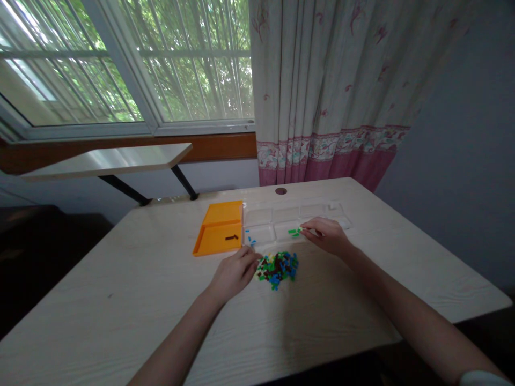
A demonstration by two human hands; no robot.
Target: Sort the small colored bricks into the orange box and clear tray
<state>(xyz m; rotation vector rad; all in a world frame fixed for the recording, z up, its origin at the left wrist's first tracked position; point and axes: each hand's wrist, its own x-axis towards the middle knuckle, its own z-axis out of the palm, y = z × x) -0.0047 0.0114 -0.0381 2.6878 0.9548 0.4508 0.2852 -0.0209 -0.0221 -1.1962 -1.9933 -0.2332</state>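
Note:
A pile of small building bricks [277, 267] in green, blue, brown and pale yellow lies on the table. My left hand [236, 274] rests at the pile's left edge, fingers curled together; what they hold, if anything, is hidden. Over the clear compartment tray [286, 216], my right hand [326, 235] pinches a small pale brick at its fingertips. Below those fingertips, a few green bricks [294, 233] lie in one front compartment. Several blue bricks [250, 239] sit in the compartment to its left. Brown bricks [230, 237] lie in the front part of the orange tray [221, 247].
The trays stand side by side on a pale wooden table [132, 300]. A raised shelf [120, 160] on black supports is at the back left. Behind are a barred window [193, 69] and a curtain [322, 96]. A round cable hole [280, 191] is near the back edge.

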